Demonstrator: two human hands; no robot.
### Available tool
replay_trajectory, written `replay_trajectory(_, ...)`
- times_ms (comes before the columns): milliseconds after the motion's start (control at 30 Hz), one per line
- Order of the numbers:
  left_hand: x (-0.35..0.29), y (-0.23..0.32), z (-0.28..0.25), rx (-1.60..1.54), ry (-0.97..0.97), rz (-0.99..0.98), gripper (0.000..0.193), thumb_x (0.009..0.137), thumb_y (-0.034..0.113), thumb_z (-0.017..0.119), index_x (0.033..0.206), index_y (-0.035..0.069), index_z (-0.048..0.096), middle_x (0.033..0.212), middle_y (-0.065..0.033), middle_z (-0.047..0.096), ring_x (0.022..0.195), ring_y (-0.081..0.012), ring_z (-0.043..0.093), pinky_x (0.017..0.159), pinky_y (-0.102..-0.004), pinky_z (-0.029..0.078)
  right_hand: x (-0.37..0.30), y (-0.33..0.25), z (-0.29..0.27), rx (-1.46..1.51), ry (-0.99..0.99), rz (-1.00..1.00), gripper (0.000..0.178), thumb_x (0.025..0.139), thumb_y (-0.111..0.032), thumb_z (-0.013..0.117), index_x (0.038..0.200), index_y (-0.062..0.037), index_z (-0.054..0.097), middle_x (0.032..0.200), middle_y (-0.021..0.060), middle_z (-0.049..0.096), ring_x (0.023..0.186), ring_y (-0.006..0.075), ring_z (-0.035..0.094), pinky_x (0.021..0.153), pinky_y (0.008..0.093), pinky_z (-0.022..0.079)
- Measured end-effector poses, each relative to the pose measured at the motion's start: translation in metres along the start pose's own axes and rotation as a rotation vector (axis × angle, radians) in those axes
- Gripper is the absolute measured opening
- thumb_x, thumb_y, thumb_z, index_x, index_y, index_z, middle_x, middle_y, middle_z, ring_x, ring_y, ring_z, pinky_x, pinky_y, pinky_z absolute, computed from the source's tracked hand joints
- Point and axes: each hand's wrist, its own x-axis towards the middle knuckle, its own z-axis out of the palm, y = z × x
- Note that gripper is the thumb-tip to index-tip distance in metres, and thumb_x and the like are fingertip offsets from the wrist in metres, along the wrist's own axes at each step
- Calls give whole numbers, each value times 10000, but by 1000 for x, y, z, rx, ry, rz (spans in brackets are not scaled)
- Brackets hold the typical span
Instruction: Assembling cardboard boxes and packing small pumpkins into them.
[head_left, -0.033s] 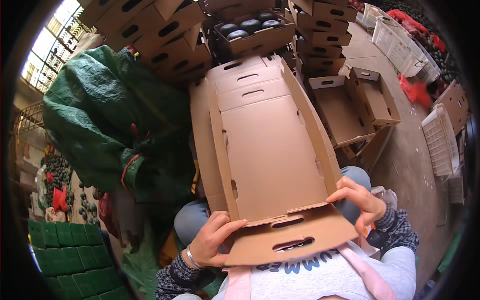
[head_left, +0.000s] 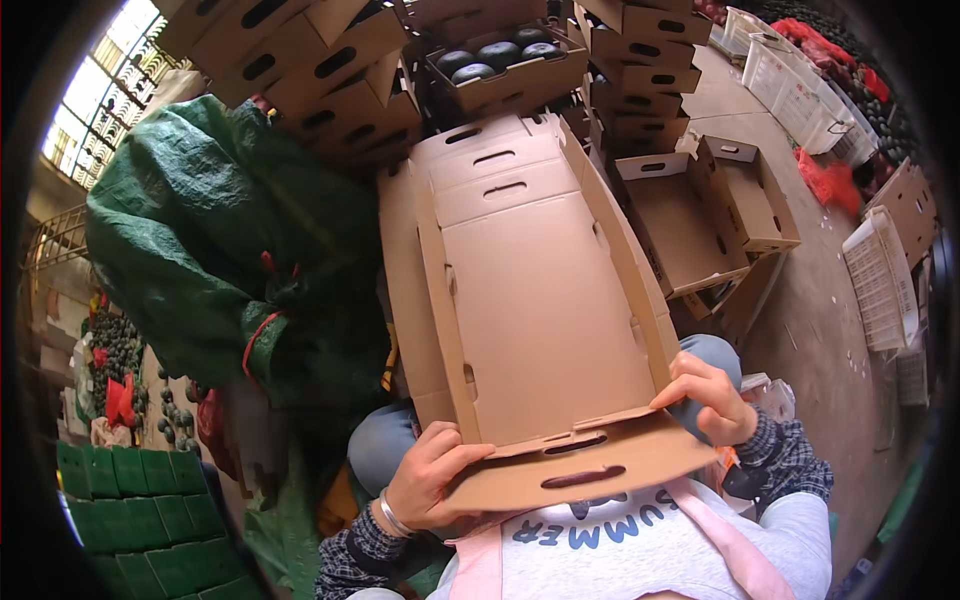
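Note:
A partly folded cardboard box (head_left: 550,310) lies lengthwise before me, over my knees. Its long side walls stand up, while the far end flap with its slots lies flat. My left hand (head_left: 432,475) grips the near left corner, thumb inside along the fold and fingers outside. At the near right corner, my right hand (head_left: 708,395) pinches the side wall's end between thumb and fingers. Between the hands, the near end flap (head_left: 660,447) with its oval handle slots tilts toward my body. The fingers behind the cardboard are partly hidden.
Stacked cardboard boxes (head_left: 340,80) rise at the back, one open box (head_left: 510,95) holding dark round fruits or gourds. Green tarpaulin (head_left: 200,240) bulges at the left. Folded boxes (head_left: 685,235) stand at the right, with white plastic crates (head_left: 795,95) beyond. Green cartons (head_left: 150,510) sit lower left.
The near end flap has tipped slightly upward, its outer edge moving away from my lap. Both hands keep nearly the same places at the box corners.

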Motion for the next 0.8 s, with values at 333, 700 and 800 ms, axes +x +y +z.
replay_trajectory(333,39,-2,15,-214,381,-586,228,962,195,583,1121,39,632,895,-125,624,821,-164,574,768,-307,469,13,14,55,83,357,194,166,862,-129,690,830,-18,571,706,66,516,653,206,520,584,338,416)
replay_trajectory(700,72,12,7,1134,-186,245,723,758,512,675,1166,-80,599,1383,-206,427,1294,-351,406,1125,-486,291,53,-31,50,-1380,22,-206,382,739,-182,601,1032,60,630,1024,157,583,980,247,532,878,316,450)
replay_trajectory(800,76,8,7,1144,-397,203,648,773,428,688,1092,-131,614,1211,-221,523,1068,-306,533,928,-364,465,65,-31,44,-1194,-189,-112,204,744,-153,603,839,28,604,811,103,523,806,233,515,736,305,487)
